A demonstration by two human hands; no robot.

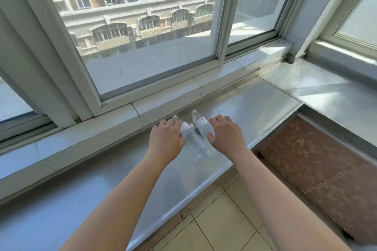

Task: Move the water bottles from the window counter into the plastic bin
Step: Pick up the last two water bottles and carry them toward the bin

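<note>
Two clear water bottles with white labels stand side by side on the metal window counter (255,108). The left bottle (190,138) is just right of my left hand (166,138), whose fingers curl over its top. The right bottle (202,128) is beside my right hand (226,134), whose spread fingers touch its side. Neither hand is closed around a bottle. No plastic bin is in view.
A large window (142,26) with a white tiled sill (167,100) runs behind the counter. The counter turns a corner at the right (326,96). Below it are brown cabinet panels (318,161) and a beige tiled floor (224,224).
</note>
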